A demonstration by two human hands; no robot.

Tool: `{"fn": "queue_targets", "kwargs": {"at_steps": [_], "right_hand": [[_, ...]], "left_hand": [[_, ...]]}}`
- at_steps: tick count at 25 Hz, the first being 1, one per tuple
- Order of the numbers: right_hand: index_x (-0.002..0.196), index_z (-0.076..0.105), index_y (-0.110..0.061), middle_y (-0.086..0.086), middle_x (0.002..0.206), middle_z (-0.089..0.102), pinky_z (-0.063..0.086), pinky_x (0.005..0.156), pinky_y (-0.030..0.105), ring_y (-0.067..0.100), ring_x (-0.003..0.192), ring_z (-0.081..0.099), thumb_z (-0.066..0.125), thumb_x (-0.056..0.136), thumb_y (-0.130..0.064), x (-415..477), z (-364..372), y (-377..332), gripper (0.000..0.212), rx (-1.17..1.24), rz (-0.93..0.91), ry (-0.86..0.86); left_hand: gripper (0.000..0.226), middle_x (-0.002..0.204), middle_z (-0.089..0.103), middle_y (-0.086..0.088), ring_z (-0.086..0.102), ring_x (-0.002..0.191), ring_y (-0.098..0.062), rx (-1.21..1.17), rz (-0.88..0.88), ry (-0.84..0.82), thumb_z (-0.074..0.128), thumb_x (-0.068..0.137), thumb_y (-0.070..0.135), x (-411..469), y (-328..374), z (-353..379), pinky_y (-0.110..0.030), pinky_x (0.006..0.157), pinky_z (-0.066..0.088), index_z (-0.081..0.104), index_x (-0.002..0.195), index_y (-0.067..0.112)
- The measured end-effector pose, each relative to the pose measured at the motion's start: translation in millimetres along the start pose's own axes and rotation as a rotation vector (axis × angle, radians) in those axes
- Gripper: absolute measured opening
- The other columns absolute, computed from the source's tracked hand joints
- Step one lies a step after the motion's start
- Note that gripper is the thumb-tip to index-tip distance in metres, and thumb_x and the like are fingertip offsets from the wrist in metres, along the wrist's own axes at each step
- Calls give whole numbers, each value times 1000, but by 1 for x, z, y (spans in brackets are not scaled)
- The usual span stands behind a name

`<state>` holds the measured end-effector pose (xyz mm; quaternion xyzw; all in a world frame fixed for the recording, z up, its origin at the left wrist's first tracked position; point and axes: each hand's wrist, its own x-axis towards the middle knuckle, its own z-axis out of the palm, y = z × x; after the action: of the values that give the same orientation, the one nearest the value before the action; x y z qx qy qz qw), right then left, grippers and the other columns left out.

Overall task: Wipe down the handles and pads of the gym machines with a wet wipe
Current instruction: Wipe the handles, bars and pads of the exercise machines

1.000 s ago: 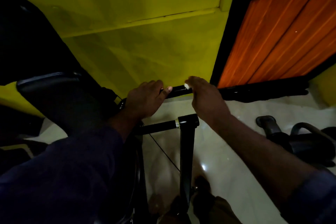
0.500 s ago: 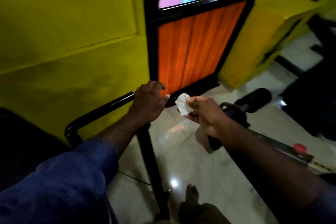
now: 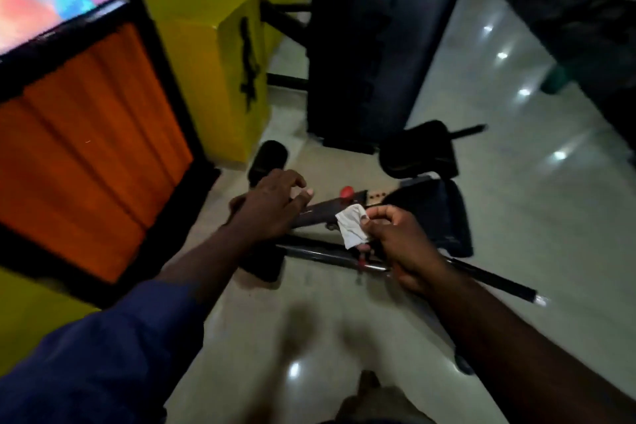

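A white wipe (image 3: 351, 227), thin, crumpled and matt, was seen pinched in the fingers (image 3: 378, 215) of the right hand (image 3: 402, 244). Just below those fingers, 1 metal bar (image 3: 323, 253) was shown smooth and dark, with a dull sheen. Beyond the fingertips, 1 black pad (image 3: 423, 151) looked matt and leather-like, and 1 small red knob (image 3: 346, 192) appeared to be glossy plastic. The pale floor (image 3: 499, 200) was polished to a mirror gloss. Behind the left hand (image 3: 272, 206), the blue sleeve (image 3: 103, 348) was soft matt cloth.
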<state>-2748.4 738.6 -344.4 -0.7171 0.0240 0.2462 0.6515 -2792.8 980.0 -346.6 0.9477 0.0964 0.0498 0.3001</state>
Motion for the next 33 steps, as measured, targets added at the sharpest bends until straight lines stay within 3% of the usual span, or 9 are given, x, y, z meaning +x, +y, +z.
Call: {"fn": "queue_targets", "kwargs": {"at_steps": [3,8,13,17,20,23,25,30,33], "right_hand": [[109,66,-7,17,102,74,60,76,41,22,80,72,67,93,6,25,-83,7,22,53,15,142],[87,72,-12,12,80,75,63,69,40,20,74,71,84,85,-13,56,-224,37,12,-5,20,406],[80,71,-23,-13,73,69,49,72,24,9,74,67,83,82,-28,64,-307,98,13,-473,102,684],[86,69,-22,-7,80,69,38,64,5,12,75,65,82,81,-17,66,-310,147,15,-621,37,820],[83,65,-23,-7,82,67,55,68,28,18,81,68,81,84,-24,76,-299,172,16,-571,81,969],[79,62,-18,-6,79,63,53,66,27,18,75,66,73,93,-26,87,-289,177,20,-592,73,1169],[87,69,-15,1,91,69,54,74,29,22,83,68,73,90,-11,96,-287,186,6,-668,38,1271],[110,75,-8,13,112,62,58,81,49,39,102,63,66,87,6,133,-258,223,28,-647,103,1363],[127,67,1,18,115,55,57,80,44,40,102,59,64,90,9,147,-231,232,38,-702,105,1334]], "left_hand": [[54,118,58,-3,59,111,-26,-6,110,-115,40,91,67,55,52,51,-47,97,51,60,118,25],[51,112,62,-7,56,112,-30,122,285,-365,38,95,62,127,137,152,-47,98,45,60,110,19],[48,147,52,-16,44,141,-32,325,566,-590,58,104,36,159,181,223,-34,111,29,55,141,5],[56,160,40,-8,36,148,-26,367,750,-720,60,98,44,200,197,279,-39,122,30,51,145,14],[53,147,54,-7,51,134,-26,422,1016,-789,65,95,46,229,217,325,-39,112,39,59,136,13],[46,125,64,-5,62,112,-26,482,1273,-913,59,93,49,253,227,367,-42,96,50,65,122,14],[37,107,67,-4,64,96,-25,465,1401,-877,49,97,46,261,219,386,-41,84,50,68,109,16],[24,101,73,-7,66,90,-28,236,1467,-761,52,99,27,264,199,399,-39,83,48,72,99,14],[32,109,74,-10,68,98,-34,294,1468,-843,48,95,27,266,205,401,-42,87,53,73,106,11]]}}
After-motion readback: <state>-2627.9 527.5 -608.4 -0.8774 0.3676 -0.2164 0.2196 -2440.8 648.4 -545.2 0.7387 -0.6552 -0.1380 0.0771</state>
